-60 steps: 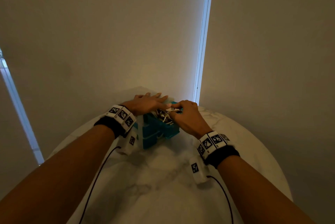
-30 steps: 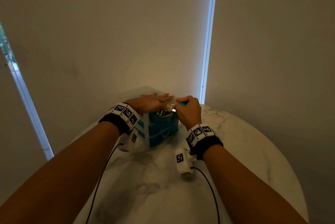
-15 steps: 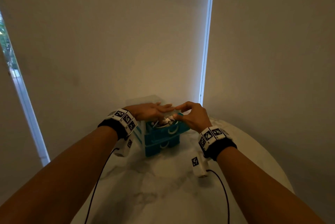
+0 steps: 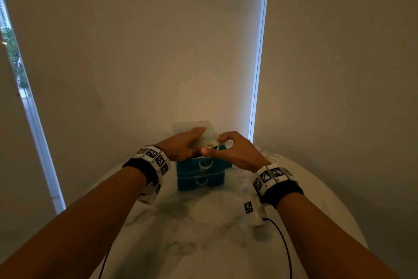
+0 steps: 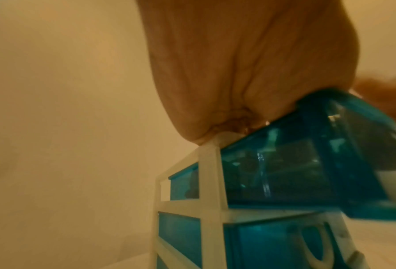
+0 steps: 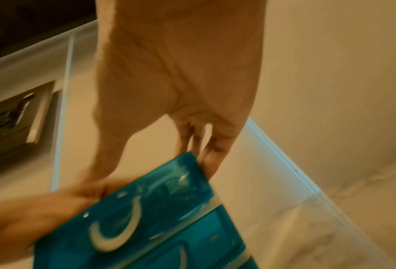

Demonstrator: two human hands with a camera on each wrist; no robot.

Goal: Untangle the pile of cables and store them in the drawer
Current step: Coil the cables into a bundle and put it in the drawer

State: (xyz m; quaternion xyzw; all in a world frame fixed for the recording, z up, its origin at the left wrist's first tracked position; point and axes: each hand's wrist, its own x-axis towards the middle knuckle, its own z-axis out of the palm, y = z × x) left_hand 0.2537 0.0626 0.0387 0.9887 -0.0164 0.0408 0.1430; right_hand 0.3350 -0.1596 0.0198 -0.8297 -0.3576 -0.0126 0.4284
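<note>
- Left hand [image 4: 181,148] flat, fingers straight, pressing drawer unit [image 4: 200,182] top.
- Right hand [image 4: 235,154] loosely curled, empty, over open top drawer [image 6: 146,196]; cables [image 4: 213,148] at its 9 o'clock.

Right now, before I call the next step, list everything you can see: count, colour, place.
Drawer unit: one, white frame with teal drawers, far middle of the table.
Top drawer: one, teal, pulled out toward the person.
Cables: count unclear, pale, in the top drawer, mostly hidden.
Table: one, white marble, round.
Blinds: beige, behind the table.
Left hand: one, resting flat on the unit's top.
Right hand: one, fingers curled over the open drawer.
</note>
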